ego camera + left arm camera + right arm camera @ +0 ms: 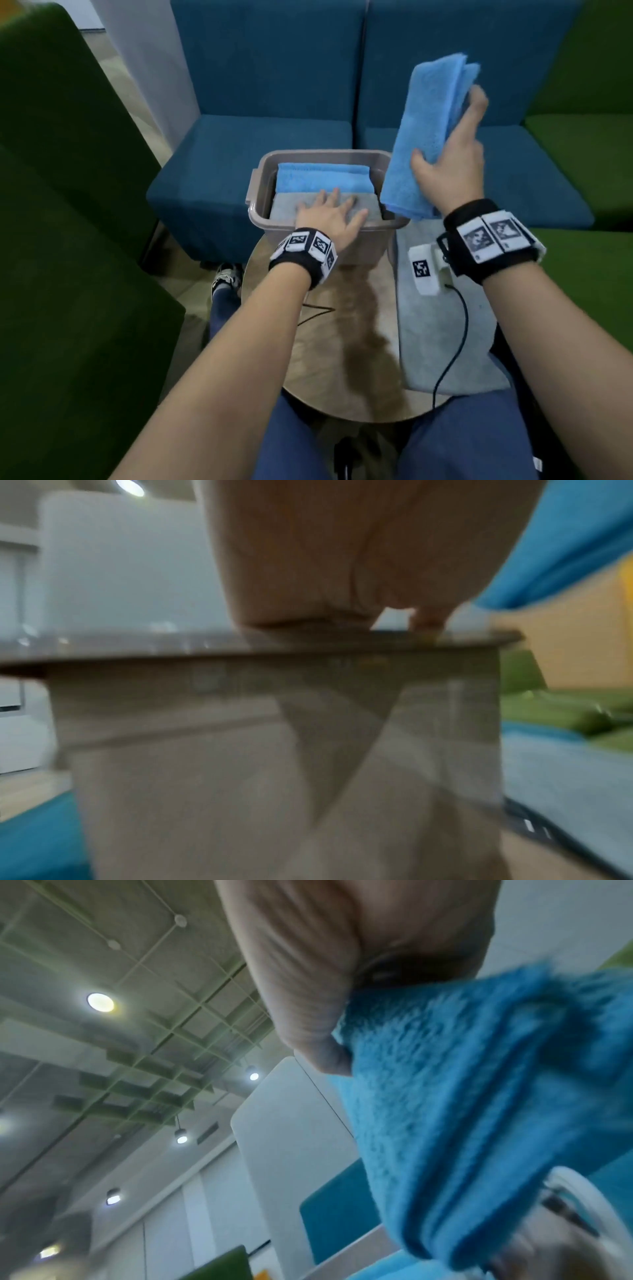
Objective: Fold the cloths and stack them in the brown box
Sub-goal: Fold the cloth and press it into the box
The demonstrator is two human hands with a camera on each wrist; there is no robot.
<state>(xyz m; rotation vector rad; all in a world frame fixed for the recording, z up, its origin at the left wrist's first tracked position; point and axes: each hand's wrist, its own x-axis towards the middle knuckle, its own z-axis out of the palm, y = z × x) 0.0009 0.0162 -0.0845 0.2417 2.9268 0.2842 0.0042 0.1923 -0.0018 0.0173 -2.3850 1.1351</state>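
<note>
- My right hand (448, 161) grips a folded blue cloth (424, 137), held in the air at about 2 o'clock from the box (329, 236).
- My left hand (330, 216) lies flat, fingers spread, on the grey cloth (291, 207) in the box; a second blue cloth (322, 178) sits at its 12 o'clock.
- I judge this the stacking step: the next move calls for clearing my left hand and laying the held cloth flat on top.
- Another grey cloth (445, 342), unfolded, waits on the table (329, 342) at 5 o'clock.

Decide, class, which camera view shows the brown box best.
The head view: the brown box shows whole, rim and folded cloths inside. The left wrist view gives only a blurred close-up of its rim and wall. The right wrist view misses it.
</note>
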